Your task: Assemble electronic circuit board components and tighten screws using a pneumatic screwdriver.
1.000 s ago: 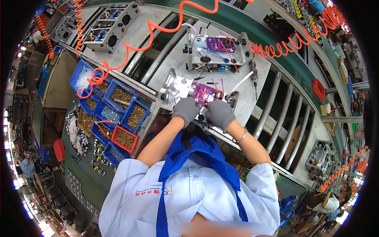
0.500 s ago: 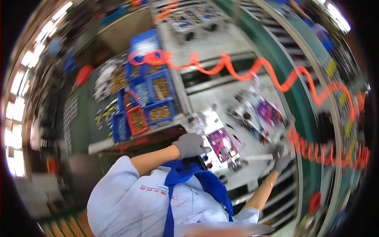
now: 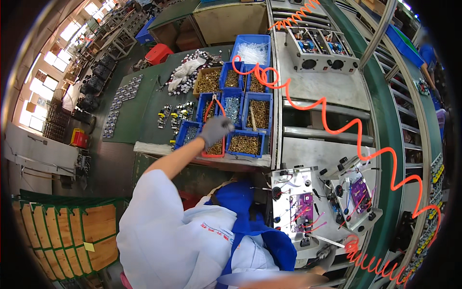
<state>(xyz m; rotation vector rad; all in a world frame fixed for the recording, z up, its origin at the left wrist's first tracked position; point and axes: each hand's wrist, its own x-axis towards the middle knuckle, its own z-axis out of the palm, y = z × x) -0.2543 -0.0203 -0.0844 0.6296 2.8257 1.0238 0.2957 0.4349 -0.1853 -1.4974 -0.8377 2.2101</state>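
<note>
I am reaching my gloved left hand point(image 3: 215, 130) out over a cluster of blue parts bins point(image 3: 243, 113) on the counter point(image 3: 144, 103), fingers curled down above a red-rimmed bin point(image 3: 215, 148) of small brass-coloured parts at the near edge of the cluster; whether the fingers are pinching anything I cannot tell. Red-handled pliers point(image 3: 212, 107) are lying across the bin just beyond my hand. The neighbouring bins are holding more brass and silver hardware, and the far one is holding clear plastic pieces point(image 3: 253, 48).

My right hand point(image 3: 326, 253), also gloved, is sitting low at the near right, just beside a grey assembly fixture point(image 3: 294, 208) carrying a purple circuit board point(image 3: 305, 212) with coloured wires; its grasp is too hidden to read. A second fixture point(image 3: 353, 195) with another purple board is lying just to the right of the first. An orange coiled air hose point(image 3: 337, 130) is looping from the far bins across the roller conveyor point(image 3: 327, 108) to the near right. A grey unit with two round fans point(image 3: 320, 48) is resting on the far end of the line. My white sleeve and blue apron point(image 3: 245, 216) are filling the near foreground.
</note>
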